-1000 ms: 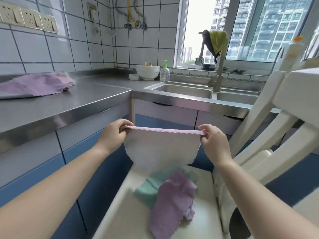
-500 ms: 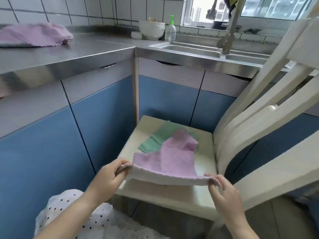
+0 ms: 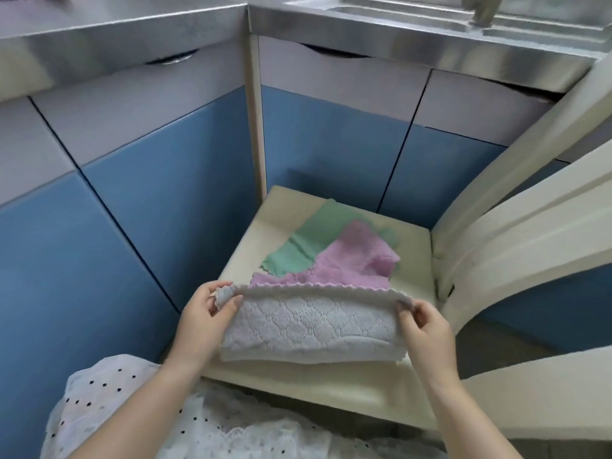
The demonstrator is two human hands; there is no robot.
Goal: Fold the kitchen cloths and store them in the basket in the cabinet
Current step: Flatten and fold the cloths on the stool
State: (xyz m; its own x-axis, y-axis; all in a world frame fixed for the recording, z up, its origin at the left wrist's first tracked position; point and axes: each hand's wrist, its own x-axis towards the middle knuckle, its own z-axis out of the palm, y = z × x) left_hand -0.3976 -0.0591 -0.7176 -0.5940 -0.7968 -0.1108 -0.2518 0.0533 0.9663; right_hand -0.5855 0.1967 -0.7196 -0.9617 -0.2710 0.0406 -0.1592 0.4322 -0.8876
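Observation:
A pale grey-white kitchen cloth lies doubled over at the front of a cream chair seat. My left hand pinches its upper left corner. At the upper right corner, my right hand pinches the edge between thumb and fingers. Behind the cloth a crumpled pink cloth lies on top of a green cloth, both on the seat. No basket is in view.
Blue and grey cabinet doors stand shut to the left and behind the chair. A steel counter and sink edge run along the top. The chair's cream backrest slats rise at the right. My dotted white garment is at the bottom.
The cloth, held up in the air a second ago, has come down onto the chair seat and is folded over. My view has tilted down and both hands moved lower.

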